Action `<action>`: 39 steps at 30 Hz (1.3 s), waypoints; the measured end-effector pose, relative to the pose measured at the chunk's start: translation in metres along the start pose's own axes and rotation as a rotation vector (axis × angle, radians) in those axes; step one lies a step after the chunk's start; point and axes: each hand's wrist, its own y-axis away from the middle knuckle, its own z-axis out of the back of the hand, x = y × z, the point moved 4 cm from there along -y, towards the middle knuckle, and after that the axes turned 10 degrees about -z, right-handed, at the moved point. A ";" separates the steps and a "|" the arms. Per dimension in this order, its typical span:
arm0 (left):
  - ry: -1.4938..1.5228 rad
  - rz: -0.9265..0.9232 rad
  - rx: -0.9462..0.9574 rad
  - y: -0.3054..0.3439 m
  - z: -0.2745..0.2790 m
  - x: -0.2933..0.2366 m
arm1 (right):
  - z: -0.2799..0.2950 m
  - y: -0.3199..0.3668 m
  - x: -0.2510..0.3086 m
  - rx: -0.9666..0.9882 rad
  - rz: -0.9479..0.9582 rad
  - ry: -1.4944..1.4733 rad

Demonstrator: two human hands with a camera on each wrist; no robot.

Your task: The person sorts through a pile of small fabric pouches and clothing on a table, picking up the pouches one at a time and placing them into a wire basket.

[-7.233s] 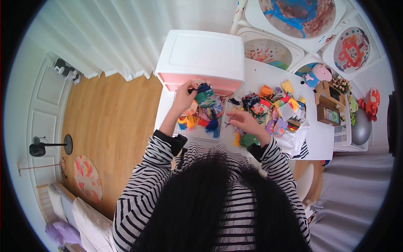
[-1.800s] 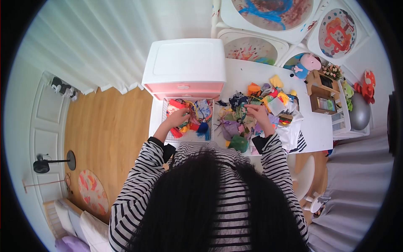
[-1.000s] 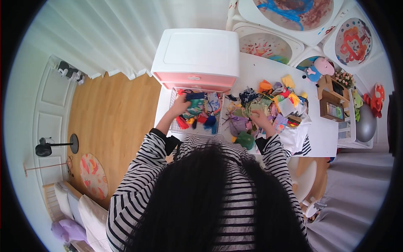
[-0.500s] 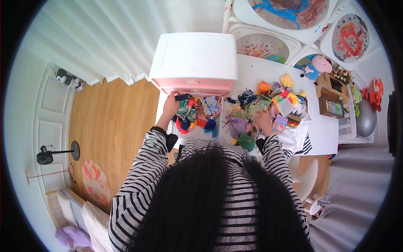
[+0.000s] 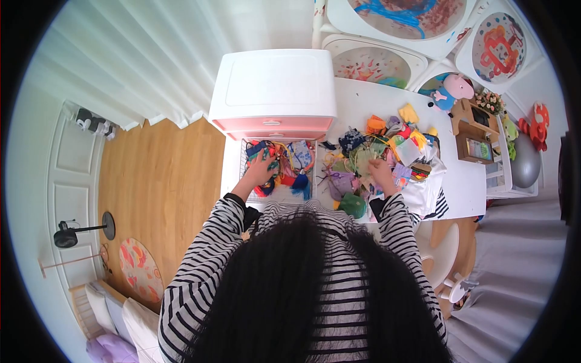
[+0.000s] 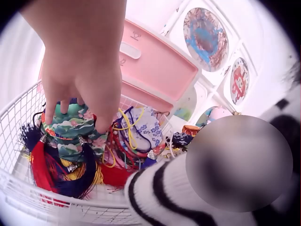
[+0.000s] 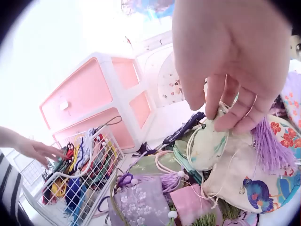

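In a white wire basket [image 6: 84,207], my left hand [image 5: 259,171] [image 6: 84,70] lies with extended, parted fingers on a green patterned pouch [image 6: 70,127]. Red and dark blue tassels [image 6: 44,165] hang from the pouches there. A white pouch with blue flowers [image 6: 143,127] lies beside it. Over the heap on the table, my right hand [image 5: 381,174] [image 7: 235,61] has curled fingers gripping the top of a pale green pouch [image 7: 207,148]. A lilac pouch [image 7: 141,200], a pink pouch [image 7: 190,202] and a cream pouch with a blue bird [image 7: 240,179] lie around it.
Behind the basket stands a white cabinet with pink drawers [image 5: 272,85]. The table [image 5: 357,100] also bears white cloth [image 5: 423,196] under the heap's right side. A small wooden shelf [image 5: 472,133] and a pink-headed plush toy [image 5: 454,91] are at the far right.
The green pouch came into the basket under my left hand, which has moved from its left rim onto the pouch. My right hand has gone from the basket's side to the heap.
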 end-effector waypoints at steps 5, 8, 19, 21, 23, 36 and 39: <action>-0.156 -0.024 0.090 -0.001 -0.011 0.022 | 0.022 0.001 0.006 -0.082 0.115 -0.079; -0.082 0.004 0.151 -0.001 -0.005 0.022 | 0.039 0.004 0.015 -0.085 0.116 -0.109; -0.051 -0.157 -0.043 -0.019 0.029 -0.017 | 0.098 0.030 0.092 -0.106 0.023 -0.257; -0.014 -0.204 -0.072 -0.026 0.036 -0.030 | 0.097 0.024 0.089 -0.138 0.055 -0.331; 0.024 -0.249 -0.095 -0.029 0.041 -0.045 | 0.099 0.028 0.090 -0.168 0.079 -0.405; 0.186 -0.512 -0.014 -0.042 0.072 -0.150 | 0.101 0.038 0.120 -0.121 0.108 -0.459; 0.266 -0.526 0.026 -0.046 0.075 -0.170 | 0.101 0.048 0.140 -0.055 0.118 -0.501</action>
